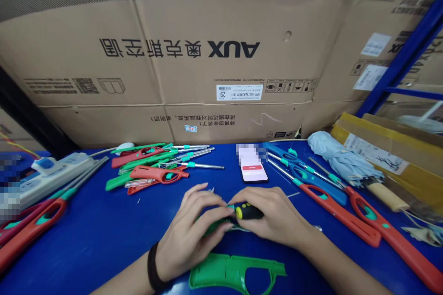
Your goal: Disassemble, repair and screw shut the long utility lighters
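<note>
Head view.

Right hand (pixel 275 214): fingers wrapped round a black-and-yellow handle (pixel 250 211), probably a screwdriver's, gripped low, it seems for control. Left hand (pixel 190 226): fingers bent, pinching a green piece (pixel 213 227) from above, thumb nearest the wearer; apparently steadying it for the tool. Both meet mid-surface (pixel 121 221).

From the hands: 6 o'clock, green shell (pixel 214 272), near, perhaps for easy reach. 10 o'clock, pile of lighter parts (pixel 154 174), seemingly grouped as stock. 1 o'clock, phone (pixel 254 173), screen up. 3 o'clock, two red lighters (pixel 349 218). 9 o'clock, lighter pair (pixel 31 238).

Obscured: tool tip and most of the green piece, behind fingers; phone's upper screen, pixelated; pile overlaps, count uncertain; lighters cut off at the left and right edges.
</note>
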The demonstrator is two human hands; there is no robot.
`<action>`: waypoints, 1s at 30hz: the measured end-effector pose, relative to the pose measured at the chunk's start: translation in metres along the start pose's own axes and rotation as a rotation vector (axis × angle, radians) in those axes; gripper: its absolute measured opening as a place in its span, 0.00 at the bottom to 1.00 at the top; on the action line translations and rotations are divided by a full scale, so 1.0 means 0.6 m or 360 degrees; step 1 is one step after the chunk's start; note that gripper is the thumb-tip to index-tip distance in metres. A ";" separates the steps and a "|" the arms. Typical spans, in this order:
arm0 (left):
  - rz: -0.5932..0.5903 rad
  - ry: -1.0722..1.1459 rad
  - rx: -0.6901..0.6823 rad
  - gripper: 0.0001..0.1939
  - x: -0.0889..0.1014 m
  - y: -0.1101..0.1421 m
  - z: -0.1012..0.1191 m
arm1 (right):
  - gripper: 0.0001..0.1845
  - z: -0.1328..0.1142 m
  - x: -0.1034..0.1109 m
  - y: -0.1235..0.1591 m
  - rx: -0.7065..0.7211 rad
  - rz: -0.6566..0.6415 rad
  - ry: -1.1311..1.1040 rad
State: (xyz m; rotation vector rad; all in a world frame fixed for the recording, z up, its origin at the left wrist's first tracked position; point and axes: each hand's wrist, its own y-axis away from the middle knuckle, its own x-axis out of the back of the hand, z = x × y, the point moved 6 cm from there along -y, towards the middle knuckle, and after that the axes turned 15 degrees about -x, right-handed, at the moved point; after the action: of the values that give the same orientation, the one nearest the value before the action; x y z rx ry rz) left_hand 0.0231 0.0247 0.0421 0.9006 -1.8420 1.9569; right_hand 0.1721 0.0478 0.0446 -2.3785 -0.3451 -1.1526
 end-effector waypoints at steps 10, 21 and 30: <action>-0.0064 0.0005 0.0167 0.10 -0.005 -0.001 -0.014 | 0.07 -0.001 0.005 0.003 0.0007 0.0105 -0.0101; -0.0077 -0.0011 0.0171 0.13 -0.001 -0.002 -0.010 | 0.07 0.001 0.001 0.002 -0.0166 0.0011 -0.0035; -0.0115 -0.0032 0.0164 0.20 -0.010 0.006 -0.018 | 0.07 0.011 0.007 -0.006 -0.0208 -0.0106 -0.0113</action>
State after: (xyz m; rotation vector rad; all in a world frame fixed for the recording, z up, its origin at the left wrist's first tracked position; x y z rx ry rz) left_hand 0.0233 0.0357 0.0357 1.0069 -1.7078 2.0211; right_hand 0.1776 0.0546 0.0456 -2.5439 -0.3857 -1.1549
